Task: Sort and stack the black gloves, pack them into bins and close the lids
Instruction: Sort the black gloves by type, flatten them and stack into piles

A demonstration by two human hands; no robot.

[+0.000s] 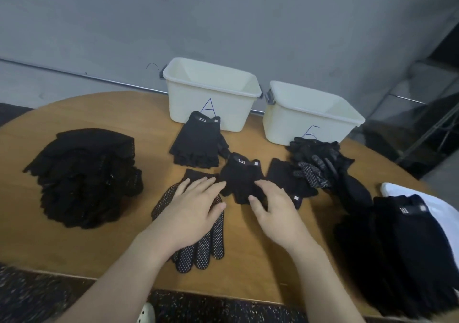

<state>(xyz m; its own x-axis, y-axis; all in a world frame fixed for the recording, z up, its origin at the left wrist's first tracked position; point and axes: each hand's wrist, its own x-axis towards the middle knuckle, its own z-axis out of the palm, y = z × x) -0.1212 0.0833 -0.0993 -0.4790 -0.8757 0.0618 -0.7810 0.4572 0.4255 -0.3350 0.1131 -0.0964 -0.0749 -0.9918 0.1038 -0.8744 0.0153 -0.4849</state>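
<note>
- We saw a wooden bench (248,268) with black gloves spread across it.
- Far left: a tall stack of gloves (84,176), well apart from the hands.
- Left hand (191,208) lay flat on a dotted full-finger glove (203,250), fingers straight and slightly spread, pressing it to the bench.
- Behind it, bin A (211,94), lid off, white, near the back edge; a fingerless glove (197,143) marked 5.11 lay just in front, touching its wall.
- Centre: a second 5.11 glove (239,176) between both hands.
- Right hand (275,208) rested with fingers loosely curved, fingertips on the lower edge of that glove; we could not tell whether it pinched the fabric.
- Just right of it, another flat glove (285,178), partly under a loose heap of dotted gloves (318,161).
- Second bin (310,116), lid off, behind the heap, its letter partly hidden.
- Far right: a large glove pile (402,253) at the bench edge, over something white (422,198).
</note>
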